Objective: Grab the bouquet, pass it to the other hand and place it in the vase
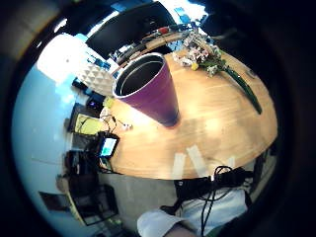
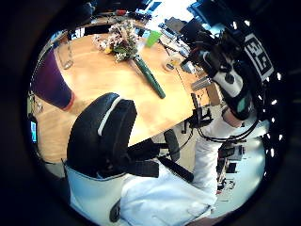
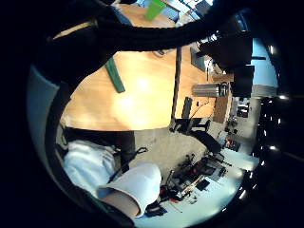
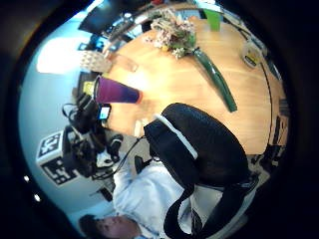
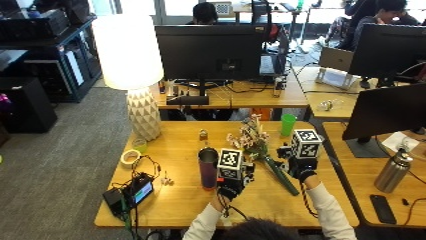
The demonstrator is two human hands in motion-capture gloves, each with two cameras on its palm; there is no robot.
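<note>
Currently the bouquet (image 5: 261, 152) lies untouched across the middle of the tabletop (image 5: 180, 200), right of the purple vase (image 5: 208, 167); with both hands' finger state indeterminate, lower the right hand (image 5: 301, 167) onto the green stem wrap and grasp mid-stem.

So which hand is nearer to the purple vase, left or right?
Left. The left hand hovers just beside the purple vase; the right hand is farther away, beyond the bouquet.
</note>
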